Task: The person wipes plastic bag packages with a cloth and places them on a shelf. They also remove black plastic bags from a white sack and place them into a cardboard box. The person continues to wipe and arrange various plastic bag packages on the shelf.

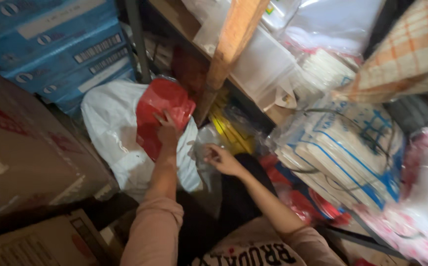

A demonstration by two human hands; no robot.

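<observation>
Under a cluttered shelf, amid stacked goods: brown cardboard cartons (22,152) along the left, blue boxes (61,44) piled above them. Right of centre, bundles of white woven sacks with blue print (342,152), wrapped in clear plastic. Leaning through the middle, a wooden post (229,49). Low and left of that post, a large white sack (115,133), with a red plastic bag (162,111) lying against its upper right side. Left hand (167,130) pressed on the red bag, fingers curled around its lower edge, gripping it. Right hand (221,158) just beside, fingers pinched on a fold of clear plastic (201,140).
</observation>
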